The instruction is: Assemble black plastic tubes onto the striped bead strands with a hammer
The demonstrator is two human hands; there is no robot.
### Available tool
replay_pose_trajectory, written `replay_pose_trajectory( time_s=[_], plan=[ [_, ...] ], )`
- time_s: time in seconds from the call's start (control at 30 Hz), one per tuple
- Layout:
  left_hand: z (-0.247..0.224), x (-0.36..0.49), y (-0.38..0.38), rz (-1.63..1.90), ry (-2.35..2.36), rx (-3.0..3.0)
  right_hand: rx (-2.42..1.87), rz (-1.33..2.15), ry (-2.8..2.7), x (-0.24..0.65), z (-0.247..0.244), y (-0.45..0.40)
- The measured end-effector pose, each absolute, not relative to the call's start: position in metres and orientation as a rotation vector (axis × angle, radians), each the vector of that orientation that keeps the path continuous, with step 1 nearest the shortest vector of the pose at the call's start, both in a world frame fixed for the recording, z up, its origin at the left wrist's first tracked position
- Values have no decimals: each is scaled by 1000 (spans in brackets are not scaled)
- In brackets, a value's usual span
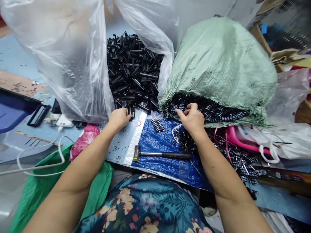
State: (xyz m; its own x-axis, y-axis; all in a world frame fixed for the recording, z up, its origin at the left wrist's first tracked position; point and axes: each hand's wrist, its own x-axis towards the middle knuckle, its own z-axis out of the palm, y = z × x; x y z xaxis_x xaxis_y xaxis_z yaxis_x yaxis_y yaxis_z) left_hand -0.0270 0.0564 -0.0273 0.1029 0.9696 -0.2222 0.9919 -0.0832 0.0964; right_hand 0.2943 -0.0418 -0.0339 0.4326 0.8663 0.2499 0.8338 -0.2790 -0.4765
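Note:
My left hand (pixel 120 119) is closed around a black plastic piece (pixel 131 111) at the front of a heap of black plastic parts (pixel 134 69). The heap spills from a clear plastic bag (pixel 97 64). At the mouth of a green woven sack (pixel 223 64), my right hand (pixel 193 119) has thumb and fingers curved and apart over black-and-white dotted pieces (pixel 218 111); nothing shows between them. Between the hands, dotted pieces with thin metal pins (pixel 157 125) lie on a blue plastic sheet (pixel 155 139). A hammer (pixel 161 155) with a black grip lies nearer me.
On the left are a white cable (pixel 60 152), a pink bundle (pixel 86 139), a green bag (pixel 36 191) and a blue-violet bin (pixel 17 111). To the right are more dotted pieces (pixel 245 161), a pink plastic rim (pixel 243 142) and white plastic bags (pixel 289 139).

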Motion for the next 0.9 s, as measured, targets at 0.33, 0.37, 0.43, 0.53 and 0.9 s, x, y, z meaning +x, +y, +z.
replay_pose_trajectory(
  time_s=[0.33, 0.37, 0.43, 0.53, 0.9],
  plan=[
    [-36, -19, 69, 5, 2022, 2102, -1976, 36, -1291, 327, -44, -61],
    [-35, -22, 69, 21, 2036, 2090, -1924, 64, -1257, 328, -43, -67],
    [-32, -29, 71, 44, 2046, 2086, -1803, 141, -1159, 328, -42, -80],
    [-29, -35, 74, 44, 2031, 2097, -1609, 331, -989, 314, -39, -99],
    [-38, -23, 67, 124, 2045, 2039, -1167, 1103, -451, 221, -38, -125]
  ],
)
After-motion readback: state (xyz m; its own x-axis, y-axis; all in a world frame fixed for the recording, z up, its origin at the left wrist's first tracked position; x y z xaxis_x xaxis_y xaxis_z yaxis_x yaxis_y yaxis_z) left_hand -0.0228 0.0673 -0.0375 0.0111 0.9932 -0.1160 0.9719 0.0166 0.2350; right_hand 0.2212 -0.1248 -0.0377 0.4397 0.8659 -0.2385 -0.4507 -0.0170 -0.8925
